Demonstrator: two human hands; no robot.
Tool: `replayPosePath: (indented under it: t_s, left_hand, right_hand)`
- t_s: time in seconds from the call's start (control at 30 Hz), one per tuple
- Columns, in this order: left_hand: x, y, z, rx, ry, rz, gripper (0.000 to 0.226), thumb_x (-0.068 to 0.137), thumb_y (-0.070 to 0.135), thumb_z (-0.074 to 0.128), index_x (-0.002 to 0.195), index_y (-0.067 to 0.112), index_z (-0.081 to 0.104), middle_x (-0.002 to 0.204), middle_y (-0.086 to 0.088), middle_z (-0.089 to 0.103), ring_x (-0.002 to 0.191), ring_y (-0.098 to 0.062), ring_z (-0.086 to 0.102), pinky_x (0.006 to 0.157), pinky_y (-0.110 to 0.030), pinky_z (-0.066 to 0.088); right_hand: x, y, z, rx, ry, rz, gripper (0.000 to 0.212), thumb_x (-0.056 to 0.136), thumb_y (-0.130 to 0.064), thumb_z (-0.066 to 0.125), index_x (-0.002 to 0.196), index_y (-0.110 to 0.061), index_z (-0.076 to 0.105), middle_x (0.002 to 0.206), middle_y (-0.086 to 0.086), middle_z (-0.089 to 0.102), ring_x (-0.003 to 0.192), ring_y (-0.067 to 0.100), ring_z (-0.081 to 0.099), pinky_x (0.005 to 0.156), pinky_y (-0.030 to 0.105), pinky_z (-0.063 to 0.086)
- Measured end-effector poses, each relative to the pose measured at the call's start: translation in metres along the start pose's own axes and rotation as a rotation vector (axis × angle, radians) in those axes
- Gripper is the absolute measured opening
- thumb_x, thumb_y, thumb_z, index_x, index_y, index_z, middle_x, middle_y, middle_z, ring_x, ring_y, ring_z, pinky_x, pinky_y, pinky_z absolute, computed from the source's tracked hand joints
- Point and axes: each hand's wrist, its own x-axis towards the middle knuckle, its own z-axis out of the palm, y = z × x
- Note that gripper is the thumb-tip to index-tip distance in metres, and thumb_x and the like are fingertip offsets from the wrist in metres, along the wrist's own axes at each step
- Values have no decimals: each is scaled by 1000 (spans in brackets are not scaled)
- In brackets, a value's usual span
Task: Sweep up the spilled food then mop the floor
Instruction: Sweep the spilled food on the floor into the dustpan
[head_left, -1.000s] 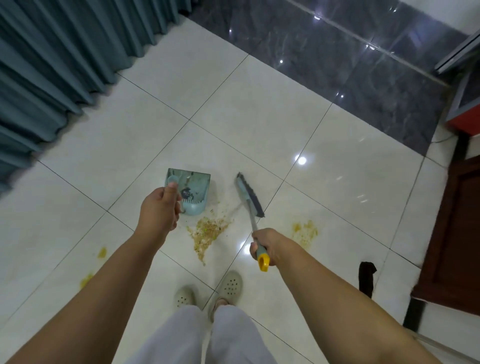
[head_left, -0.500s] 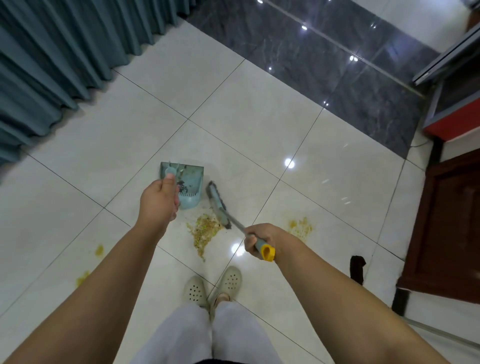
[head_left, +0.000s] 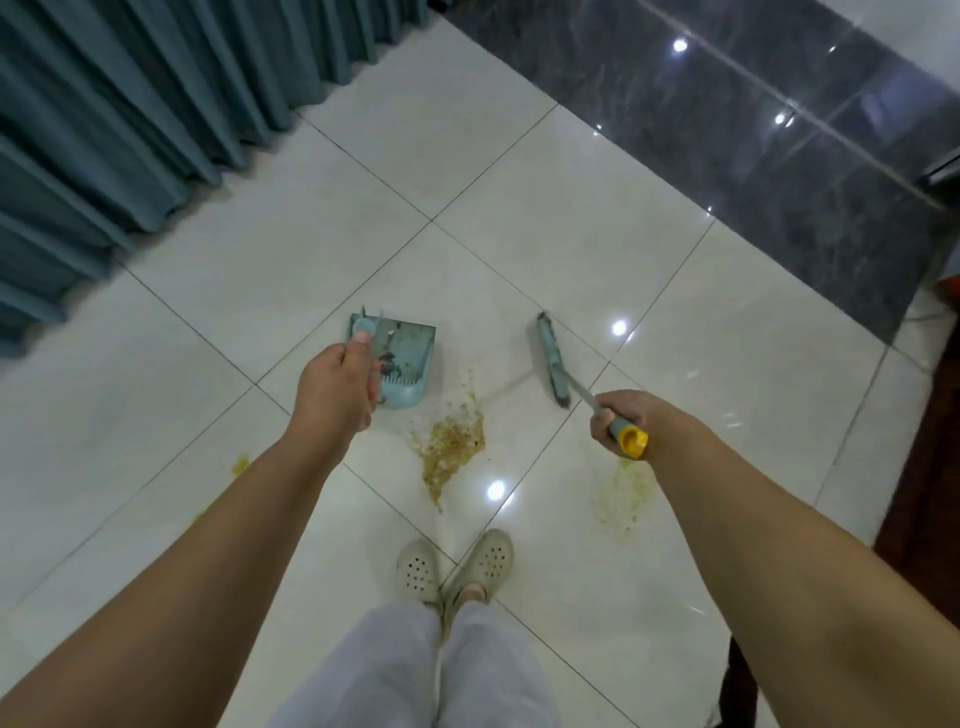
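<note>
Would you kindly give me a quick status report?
Left hand grips dustpan; right hand grips broom. Food pile unswept, between them. Nothing in the way.

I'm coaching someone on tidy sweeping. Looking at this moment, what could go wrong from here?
The food pile looks wet and leaves smears, so the broom in the right hand may spread it rather than gather it. The dustpan, held by the left hand, sits beside the pile, so a poorly aimed stroke could miss it. The shoes stand close enough to tread in it.
</note>
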Motion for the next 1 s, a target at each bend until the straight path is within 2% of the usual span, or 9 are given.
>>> replayPosePath:
  t_s: [0.17, 0.23, 0.37, 0.5, 0.6, 0.7, 0.83, 1.0]
  left_hand:
    - [11, -10, -8, 13, 34, -3, 40, 101, 39, 37, 78, 10, 52, 56, 0, 44, 43, -12, 33, 40, -20, 26]
    - [14, -11, -10, -9, 43, -24, 40, 101, 39, 38, 76, 11, 52, 57, -1, 44, 42, -12, 33, 39, -19, 26]
    - [19, -6, -14, -56, 68, -66, 39, 99, 42, 41, 80, 11, 53, 60, -1, 45, 37, -8, 36, 36, -16, 27]
    - [19, 7, -12, -57, 84, -33, 41, 100, 41, 40, 72, 12, 50, 59, -3, 45, 37, -9, 36, 33, -13, 27]
    - [18, 19, -6, -36, 81, -16, 44, 100, 42, 39, 73, 10, 49, 58, -5, 44, 40, -12, 38, 31, -11, 27]
    - [20, 30, 2, -58, 79, -6, 43, 100, 44, 39, 75, 10, 49, 59, -6, 44, 45, -15, 38, 31, -11, 27]
    - [25, 44, 16, -47, 84, 12, 43, 100, 43, 38, 88, 5, 54, 59, -7, 46, 45, -16, 39, 30, -11, 27]
    - [42, 58, 42, 2, 87, 28, 46, 99, 44, 38, 71, 11, 51, 59, -6, 48, 44, -17, 40, 34, -17, 32]
  right_hand:
    - [19, 13, 41, -195, 34, 55, 12, 96, -3, 42, 84, -4, 42, 69, 9, 41, 31, 12, 43, 32, 13, 38]
    - [16, 24, 57, -279, 36, 72, 13, 97, -3, 42, 84, -3, 44, 69, 10, 41, 38, 14, 43, 34, 13, 40]
    - [-2, 48, 79, -389, 27, 117, 17, 99, -7, 43, 83, -2, 44, 67, 10, 41, 23, 12, 41, 33, 13, 40]
    - [-17, 55, 81, -488, 14, 161, 14, 98, -10, 44, 88, 0, 46, 69, 10, 43, 29, 13, 42, 33, 12, 38]
    - [-32, 46, 75, -541, 37, 153, 19, 97, -11, 48, 81, -3, 44, 60, 8, 45, 24, 12, 40, 31, 11, 36]
    - [-42, 30, 61, -437, 40, 155, 21, 98, -10, 46, 78, -3, 43, 41, 9, 45, 23, 13, 37, 30, 11, 35]
    - [-41, -1, 37, -371, 61, 127, 18, 96, -10, 47, 79, -3, 45, 40, 8, 43, 24, 11, 36, 29, 13, 34]
    - [-26, -57, 12, -234, 56, 74, 20, 96, -8, 44, 76, -8, 39, 38, 4, 39, 24, 10, 37, 28, 12, 35]
